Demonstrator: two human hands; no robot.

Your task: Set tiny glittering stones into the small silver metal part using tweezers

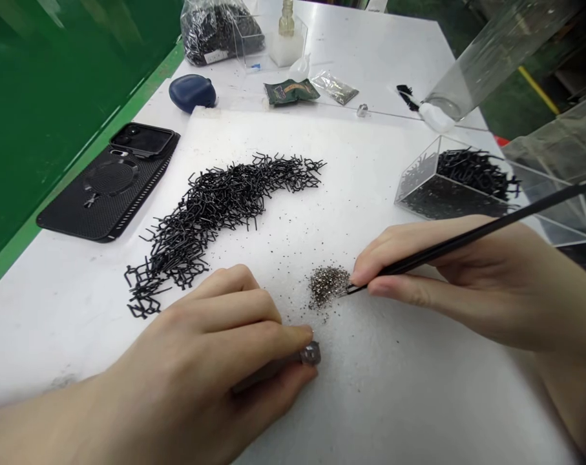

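Observation:
My right hand (448,278) pinches a pair of black tweezers (418,257) near the tips. Those tips touch the right edge of a small heap of tiny metallic bits (327,285) on a white mat (394,387). Close by, on the near side of the heap, my left hand (219,349) holds a small grey metal piece (311,353) between thumb and forefinger; most of it is hidden by the fingers. Beyond my left hand lies a long curved pile of thin, bent black pieces (219,206).
Left stands a black phone (108,184), with a dark blue rounded object (192,93) behind it. A clear box (418,184) of black pieces is at right. Farther back are a green packet (291,92), a small clear bag (335,87), a glass bottle (286,19) and a bulging plastic bag (219,32).

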